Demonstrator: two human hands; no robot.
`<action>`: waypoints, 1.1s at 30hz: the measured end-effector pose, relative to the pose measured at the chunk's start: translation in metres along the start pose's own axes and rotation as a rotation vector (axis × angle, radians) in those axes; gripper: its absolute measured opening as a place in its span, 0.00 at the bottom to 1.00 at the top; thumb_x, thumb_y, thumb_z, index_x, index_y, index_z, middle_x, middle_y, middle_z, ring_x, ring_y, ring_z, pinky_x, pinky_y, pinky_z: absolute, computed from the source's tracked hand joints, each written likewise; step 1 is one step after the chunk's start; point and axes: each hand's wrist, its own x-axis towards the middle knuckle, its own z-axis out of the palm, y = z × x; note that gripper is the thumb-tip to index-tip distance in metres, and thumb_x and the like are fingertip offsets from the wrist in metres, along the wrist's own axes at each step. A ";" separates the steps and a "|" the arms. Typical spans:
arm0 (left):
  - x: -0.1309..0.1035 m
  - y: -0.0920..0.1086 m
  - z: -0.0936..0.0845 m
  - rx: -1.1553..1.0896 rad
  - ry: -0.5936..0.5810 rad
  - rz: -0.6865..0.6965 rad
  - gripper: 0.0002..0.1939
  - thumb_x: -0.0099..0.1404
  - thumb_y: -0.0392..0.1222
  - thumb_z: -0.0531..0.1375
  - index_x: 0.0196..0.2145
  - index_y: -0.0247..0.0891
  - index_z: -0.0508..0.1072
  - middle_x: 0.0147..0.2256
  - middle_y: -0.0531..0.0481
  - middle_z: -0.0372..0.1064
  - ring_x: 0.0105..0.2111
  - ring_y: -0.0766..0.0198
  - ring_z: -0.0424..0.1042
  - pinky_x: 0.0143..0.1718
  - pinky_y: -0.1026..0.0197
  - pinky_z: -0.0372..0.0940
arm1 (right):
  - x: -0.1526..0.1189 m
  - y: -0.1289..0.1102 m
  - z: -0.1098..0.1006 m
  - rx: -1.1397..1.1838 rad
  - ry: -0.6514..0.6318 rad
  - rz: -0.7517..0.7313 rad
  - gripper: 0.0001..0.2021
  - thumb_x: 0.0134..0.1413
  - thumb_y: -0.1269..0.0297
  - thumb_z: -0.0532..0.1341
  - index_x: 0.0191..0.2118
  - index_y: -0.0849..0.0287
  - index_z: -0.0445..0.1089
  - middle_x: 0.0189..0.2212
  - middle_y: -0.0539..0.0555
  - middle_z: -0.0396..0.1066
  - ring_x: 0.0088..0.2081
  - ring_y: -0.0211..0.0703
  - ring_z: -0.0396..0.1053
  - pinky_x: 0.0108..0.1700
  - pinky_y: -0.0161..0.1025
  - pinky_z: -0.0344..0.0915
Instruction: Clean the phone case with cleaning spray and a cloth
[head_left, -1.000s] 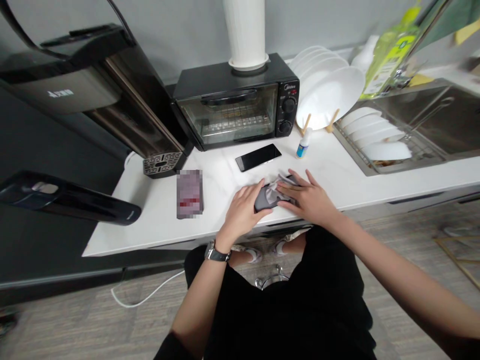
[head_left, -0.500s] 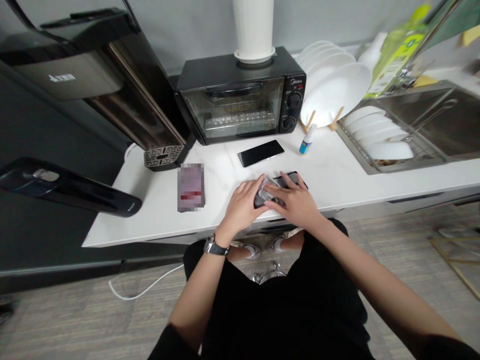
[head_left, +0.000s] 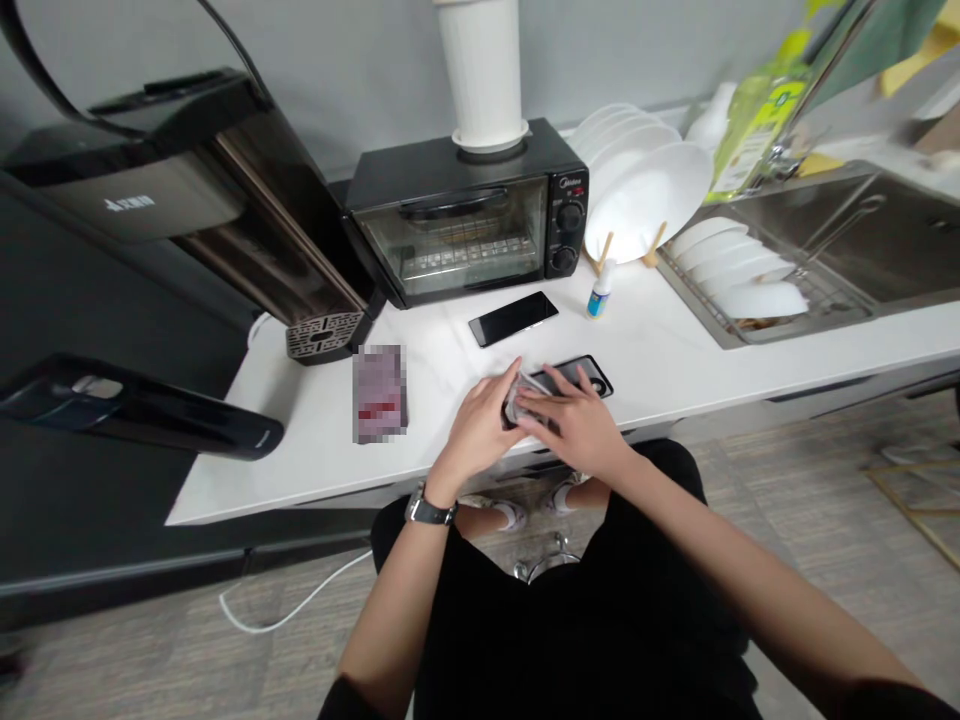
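Both hands have drawn closer to the counter's near edge over the last second, and more of the dark phone case [head_left: 581, 374] now shows beyond the fingers than before. Left hand [head_left: 480, 425], with a watch [head_left: 431, 509] on its wrist, curls around the near left end of the case, fingers bent and closed on it. Right hand [head_left: 574, 425] lies over the middle of the case with fingers half bent, pressing a crumpled grey-white cloth [head_left: 525, 392] against it; whether those fingers pinch the cloth or only press on it cannot be told. The case lies flat on the white counter [head_left: 675, 350], close to the near edge, its right end with the camera cutout uncovered. Just beyond it a black phone [head_left: 513, 317] lies flat with its screen up, apart from the case. A small blue-and-white bottle [head_left: 597, 295] stands upright to the right of the phone, near the foot of a rack of white plates [head_left: 645, 195]. Behind the phone stands a black toaster oven [head_left: 465, 225] with a white paper roll [head_left: 480, 75] on top. A blurred rectangular item [head_left: 379, 392] lies on the counter to the left of the hands, well apart from them. Further right, a sink [head_left: 862, 230] holds a wire rack with more plates.
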 end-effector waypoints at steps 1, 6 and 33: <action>0.000 0.000 -0.001 -0.024 -0.019 0.000 0.53 0.64 0.40 0.69 0.76 0.50 0.43 0.66 0.43 0.66 0.65 0.47 0.65 0.66 0.42 0.60 | -0.001 0.011 -0.005 -0.027 0.013 0.037 0.21 0.74 0.49 0.54 0.62 0.50 0.74 0.60 0.51 0.76 0.73 0.64 0.55 0.72 0.75 0.47; 0.001 0.000 -0.001 -0.077 -0.029 0.000 0.56 0.63 0.43 0.72 0.76 0.54 0.41 0.68 0.46 0.65 0.67 0.47 0.63 0.69 0.41 0.56 | -0.005 0.030 -0.011 -0.097 0.053 0.071 0.24 0.73 0.50 0.55 0.63 0.58 0.73 0.62 0.56 0.73 0.74 0.66 0.54 0.72 0.75 0.46; -0.002 0.000 0.002 0.046 -0.031 0.041 0.48 0.68 0.49 0.67 0.76 0.48 0.45 0.69 0.41 0.62 0.66 0.47 0.64 0.67 0.44 0.60 | -0.016 0.033 -0.012 -0.136 0.073 0.026 0.23 0.73 0.51 0.55 0.64 0.55 0.72 0.62 0.54 0.73 0.73 0.65 0.54 0.72 0.74 0.47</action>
